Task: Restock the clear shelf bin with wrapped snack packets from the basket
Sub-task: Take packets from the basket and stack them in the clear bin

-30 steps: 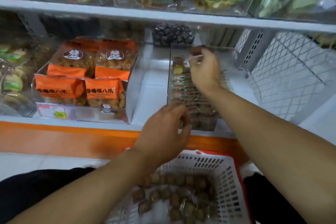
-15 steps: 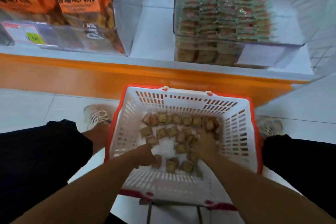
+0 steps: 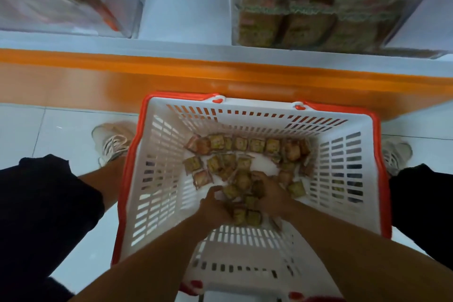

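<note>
— Both hands are down in the basket [image 3: 157, 179], yes? How do they lie?

— Yes. Left hand [image 3: 215, 208] sits low near the middle of the basket floor, fingers curled inward around a few of the snack packets [image 3: 239, 216]; thumb and forefinger form a hook just above a packet. Right hand [image 3: 268, 191] is just beside it, a little farther from the body, fingers bent down over the heap and gathering packets under the palm.

— So neither is flat or slack?

— Neither. Each grips packets, though motion blur hides how many each one has.

— Do the two hands touch?

— Almost; packets lie between them, and I cannot tell whether the fingers meet.

— Where are the remaining packets?

— Scattered over the basket's white floor, a loose row along the far wall and a cluster toward the far right corner. Small square wrappers, brownish with green and some red.

— And the clear shelf bin [image 3: 416, 19]?

— Up on the white shelf [image 3: 183, 7] beyond the orange strip [image 3: 98, 64], above the basket and to its right. Through its front wall rows of the same sort of packets show, packed upright.

— Anything else?

— Another clear bin [image 3: 73, 7] with orange packs at the left of the shelf, blurred. Pale shoes [image 3: 112, 142] stand on the tiled floor [image 3: 49, 125] either side of the basket, and dark shorts [image 3: 44, 203] frame both edges.
</note>
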The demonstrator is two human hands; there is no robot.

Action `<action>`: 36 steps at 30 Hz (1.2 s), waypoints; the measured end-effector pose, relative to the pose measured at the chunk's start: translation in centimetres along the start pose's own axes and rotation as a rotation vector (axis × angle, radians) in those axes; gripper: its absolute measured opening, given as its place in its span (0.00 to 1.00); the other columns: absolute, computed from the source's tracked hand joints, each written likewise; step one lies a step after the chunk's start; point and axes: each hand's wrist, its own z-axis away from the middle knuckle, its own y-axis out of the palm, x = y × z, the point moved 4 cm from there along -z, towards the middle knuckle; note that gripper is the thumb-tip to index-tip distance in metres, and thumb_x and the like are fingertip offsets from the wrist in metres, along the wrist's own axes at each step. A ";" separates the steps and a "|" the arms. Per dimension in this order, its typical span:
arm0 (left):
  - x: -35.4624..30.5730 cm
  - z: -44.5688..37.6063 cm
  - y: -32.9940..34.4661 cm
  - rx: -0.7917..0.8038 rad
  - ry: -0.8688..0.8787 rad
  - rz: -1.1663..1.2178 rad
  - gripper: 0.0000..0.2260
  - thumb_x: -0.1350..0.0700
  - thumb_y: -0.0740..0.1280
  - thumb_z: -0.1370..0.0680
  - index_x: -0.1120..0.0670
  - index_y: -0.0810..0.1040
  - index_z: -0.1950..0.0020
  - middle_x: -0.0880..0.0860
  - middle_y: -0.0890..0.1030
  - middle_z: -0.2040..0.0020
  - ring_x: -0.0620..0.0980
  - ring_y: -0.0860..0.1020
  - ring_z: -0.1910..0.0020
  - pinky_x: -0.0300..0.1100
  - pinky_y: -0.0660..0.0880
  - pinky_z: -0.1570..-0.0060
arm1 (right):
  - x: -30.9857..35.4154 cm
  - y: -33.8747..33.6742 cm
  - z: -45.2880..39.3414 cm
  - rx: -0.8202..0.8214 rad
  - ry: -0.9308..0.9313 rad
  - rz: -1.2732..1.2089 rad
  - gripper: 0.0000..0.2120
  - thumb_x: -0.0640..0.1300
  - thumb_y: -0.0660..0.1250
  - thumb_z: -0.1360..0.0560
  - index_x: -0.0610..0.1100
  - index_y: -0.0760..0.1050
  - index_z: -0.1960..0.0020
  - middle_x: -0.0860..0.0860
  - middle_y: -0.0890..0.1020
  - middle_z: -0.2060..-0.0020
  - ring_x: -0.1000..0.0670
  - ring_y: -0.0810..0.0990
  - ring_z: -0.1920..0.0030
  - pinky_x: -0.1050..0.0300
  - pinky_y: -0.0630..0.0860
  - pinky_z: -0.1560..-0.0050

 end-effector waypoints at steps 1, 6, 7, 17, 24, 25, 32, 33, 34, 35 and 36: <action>-0.2 0.1 0.2 0.035 0.020 0.079 0.30 0.68 0.70 0.24 0.44 0.62 0.32 0.59 0.77 0.37 0.61 0.80 0.39 0.52 0.81 0.42 | 0.4 0.0 0.0 -0.007 -0.045 -0.034 0.36 0.38 0.76 0.27 0.44 0.65 0.23 0.40 0.73 0.32 0.42 0.75 0.36 0.55 0.73 0.40; -0.8 -0.5 1.1 0.170 -0.031 0.475 0.26 0.70 0.63 0.21 0.39 0.72 0.37 0.58 0.83 0.49 0.58 0.84 0.54 0.49 0.83 0.59 | 2.9 1.8 -0.1 0.131 -0.203 -0.107 0.33 0.28 0.67 0.23 0.36 0.57 0.21 0.40 0.70 0.28 0.41 0.72 0.30 0.40 0.69 0.28; -0.7 -0.6 0.9 0.175 -0.085 0.498 0.22 0.68 0.61 0.21 0.41 0.75 0.39 0.58 0.84 0.52 0.58 0.85 0.56 0.50 0.82 0.59 | 3.3 1.9 -0.2 0.157 -0.238 -0.152 0.35 0.26 0.68 0.24 0.36 0.57 0.21 0.40 0.70 0.28 0.41 0.72 0.29 0.39 0.70 0.29; -1.9 -1.4 -1.1 0.182 -0.135 0.848 0.33 0.27 0.60 0.29 0.54 0.90 0.55 0.58 0.88 0.53 0.58 0.86 0.55 0.50 0.81 0.62 | 6.8 0.0 1.4 0.184 -0.284 -0.256 0.30 0.35 0.71 0.22 0.51 0.65 0.26 0.60 0.74 0.35 0.69 0.75 0.40 0.67 0.73 0.35; -4.1 0.6 -3.5 0.178 0.004 0.787 0.27 0.36 0.66 0.23 0.57 0.84 0.37 0.61 0.83 0.39 0.60 0.82 0.46 0.55 0.79 0.46 | 8.8 -4.1 2.7 0.054 -0.188 -0.337 0.27 0.34 0.77 0.28 0.61 0.76 0.39 0.55 0.80 0.40 0.47 0.79 0.37 0.51 0.81 0.40; -4.8 0.9 -3.5 0.193 0.053 0.778 0.25 0.38 0.67 0.22 0.56 0.84 0.37 0.61 0.84 0.40 0.59 0.84 0.47 0.55 0.80 0.48 | 9.1 -4.8 3.0 0.038 -0.143 -0.398 0.27 0.34 0.79 0.30 0.60 0.78 0.42 0.54 0.81 0.41 0.48 0.80 0.39 0.49 0.82 0.42; -9.0 5.0 -4.5 0.128 0.218 0.684 0.15 0.49 0.61 0.16 0.55 0.79 0.34 0.60 0.86 0.45 0.58 0.86 0.50 0.50 0.83 0.59 | 12.1 -9.4 6.8 0.004 -0.063 -0.437 0.23 0.35 0.79 0.31 0.55 0.79 0.43 0.49 0.81 0.40 0.48 0.80 0.40 0.55 0.84 0.49; -9.4 5.9 -5.0 0.129 0.237 0.673 0.15 0.50 0.61 0.16 0.55 0.79 0.34 0.61 0.86 0.45 0.59 0.86 0.49 0.51 0.83 0.58 | 12.7 -10.2 7.6 0.055 -0.049 -0.397 0.24 0.34 0.78 0.30 0.53 0.79 0.40 0.49 0.80 0.38 0.47 0.79 0.38 0.54 0.83 0.44; -9.8 6.9 -5.6 0.135 0.247 0.671 0.14 0.52 0.62 0.17 0.56 0.80 0.35 0.62 0.86 0.44 0.61 0.86 0.48 0.53 0.83 0.57 | 13.4 -11.0 8.6 0.116 -0.032 -0.360 0.24 0.33 0.77 0.29 0.51 0.79 0.38 0.49 0.79 0.37 0.47 0.78 0.37 0.53 0.80 0.40; -10.2 7.8 -6.2 0.149 0.251 0.663 0.14 0.53 0.63 0.17 0.57 0.81 0.36 0.63 0.85 0.43 0.64 0.85 0.47 0.57 0.83 0.55 | 14.1 -12.0 9.7 0.175 -0.019 -0.326 0.24 0.32 0.76 0.29 0.50 0.79 0.37 0.49 0.78 0.36 0.48 0.77 0.36 0.53 0.78 0.36; -10.7 8.9 -6.9 0.161 0.253 0.629 0.14 0.54 0.63 0.18 0.58 0.82 0.38 0.65 0.84 0.43 0.65 0.84 0.45 0.61 0.82 0.51 | 15.0 -12.9 11.0 0.223 -0.013 -0.304 0.23 0.31 0.75 0.28 0.50 0.80 0.38 0.50 0.80 0.37 0.50 0.77 0.36 0.54 0.75 0.33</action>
